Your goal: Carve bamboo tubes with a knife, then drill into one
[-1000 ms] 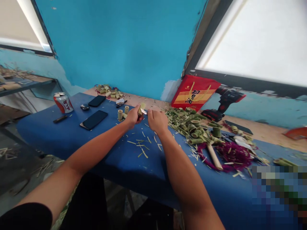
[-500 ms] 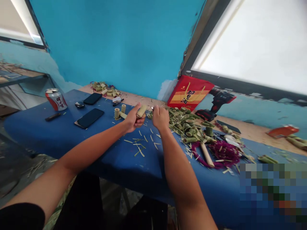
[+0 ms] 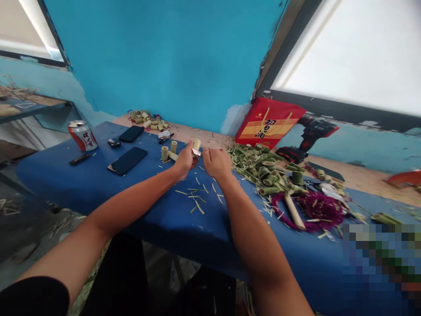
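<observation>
Grips both closed: the left hand (image 3: 184,161) pinches a bamboo piece (image 3: 196,144), long axis toward 12 o'clock; the right hand (image 3: 215,161), at its 4 o'clock, sets a small blade (image 3: 196,152) against it.

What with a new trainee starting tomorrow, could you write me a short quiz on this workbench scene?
1. True or false: the left hand grips a bamboo piece while the right hand holds a knife against it.
2. The red can stands on which side of the two phones? A left, B right, C between them.
3. Fill in: behind the bamboo pile leans a red ____.
Key: 1 true; 2 A; 3 box.
</observation>
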Motion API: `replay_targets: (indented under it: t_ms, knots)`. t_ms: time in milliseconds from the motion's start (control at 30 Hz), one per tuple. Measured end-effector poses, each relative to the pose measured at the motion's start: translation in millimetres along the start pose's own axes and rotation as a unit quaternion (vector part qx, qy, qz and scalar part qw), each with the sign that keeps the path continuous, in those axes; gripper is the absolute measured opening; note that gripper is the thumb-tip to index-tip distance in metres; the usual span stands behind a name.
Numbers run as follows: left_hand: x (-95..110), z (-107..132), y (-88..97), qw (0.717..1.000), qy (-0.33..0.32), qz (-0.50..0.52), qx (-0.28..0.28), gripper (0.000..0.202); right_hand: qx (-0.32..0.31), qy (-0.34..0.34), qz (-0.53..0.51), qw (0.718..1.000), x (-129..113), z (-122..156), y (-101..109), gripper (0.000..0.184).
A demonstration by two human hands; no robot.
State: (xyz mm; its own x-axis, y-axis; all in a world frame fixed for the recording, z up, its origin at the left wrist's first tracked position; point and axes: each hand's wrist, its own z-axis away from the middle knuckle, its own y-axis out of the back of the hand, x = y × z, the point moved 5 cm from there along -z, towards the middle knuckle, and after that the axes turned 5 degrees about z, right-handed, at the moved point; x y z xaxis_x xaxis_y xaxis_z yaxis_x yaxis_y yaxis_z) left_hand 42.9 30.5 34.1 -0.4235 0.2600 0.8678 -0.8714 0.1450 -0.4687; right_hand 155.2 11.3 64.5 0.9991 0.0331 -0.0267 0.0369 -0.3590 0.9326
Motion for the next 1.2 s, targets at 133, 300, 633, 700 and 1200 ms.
replay_targets:
  t_ms: [133,300,633,700,1200]
  knots:
    - [-1.8,8.1,-3.7,0.994,-0.043,-0.097,0.028,0.062,0.009,-0.092,-0.024,0.995,32.5,-10.6,-3.1,0.064]
    - [-14.8,16.3,-20.1,0.991,-0.013,-0.119,-0.058,0.064,0.018,-0.219,-0.07,0.973,85.1,-16.9,-2.0,0.065]
    - [0.5,0.1,1.3,0.999,0.01,-0.032,-0.01,0.055,-0.009,-0.009,0.002,1.0,11.2,-3.0,-3.4,0.06]
    - [-0.2,1.2,0.0,0.999,0.011,-0.032,-0.011,0.055,-0.016,0.001,0.007,1.0,7.9,-1.9,-3.7,0.061]
    - [5.9,5.6,1.8,0.995,-0.001,-0.102,0.015,0.058,-0.005,-0.029,0.011,1.0,15.8,-4.6,-6.0,0.059]
